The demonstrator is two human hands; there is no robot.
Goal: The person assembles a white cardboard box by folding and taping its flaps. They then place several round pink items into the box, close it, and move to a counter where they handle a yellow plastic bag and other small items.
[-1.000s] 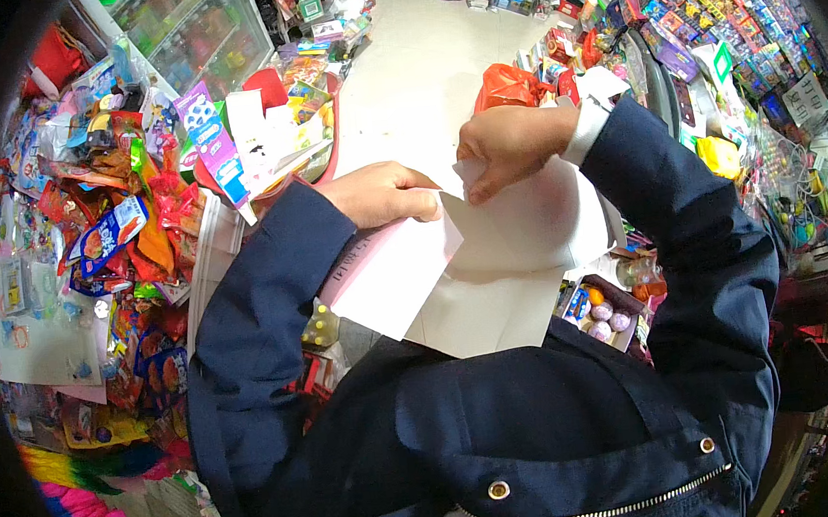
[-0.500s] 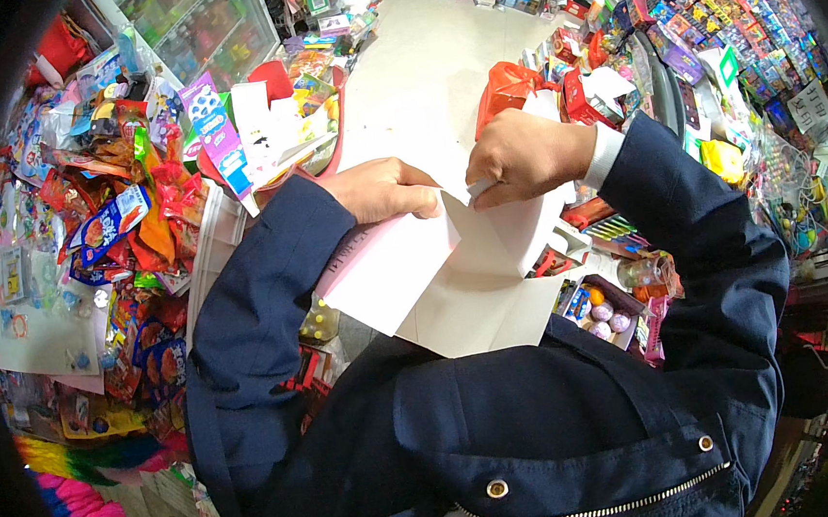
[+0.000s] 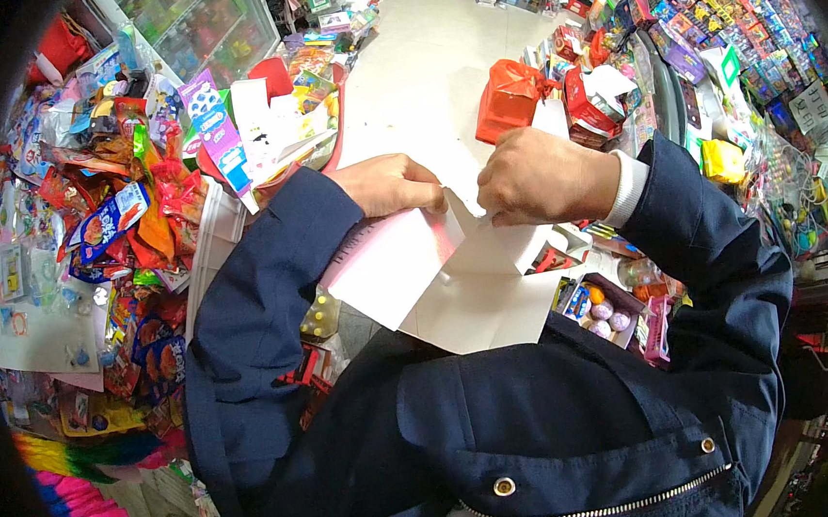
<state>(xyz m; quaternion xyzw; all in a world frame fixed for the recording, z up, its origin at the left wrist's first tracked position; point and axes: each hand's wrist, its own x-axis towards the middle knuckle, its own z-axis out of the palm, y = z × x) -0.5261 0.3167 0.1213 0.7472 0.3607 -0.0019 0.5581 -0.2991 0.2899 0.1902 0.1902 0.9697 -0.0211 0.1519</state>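
Observation:
I hold a flat white cardboard sheet [image 3: 466,298] with fold creases in front of my chest. One flap on its left side looks pale pink. My left hand [image 3: 389,183] pinches the sheet's upper left edge. My right hand [image 3: 534,176] grips a folded flap at the upper right, a thumb's width from my left hand. Both arms wear dark blue jacket sleeves, with a white cuff showing at the right wrist.
Shelves of colourful snack packets [image 3: 110,224] crowd the left. A red plastic bag [image 3: 509,100] lies on the pale floor [image 3: 419,73] ahead. Boxes of toys and sweets [image 3: 603,307] stand under my right arm, and hanging goods [image 3: 758,56] fill the right.
My right hand has slid leftward along the sheet's top edge toward my left hand and folded the upper flap inward. The sheet looks smaller and more creased.

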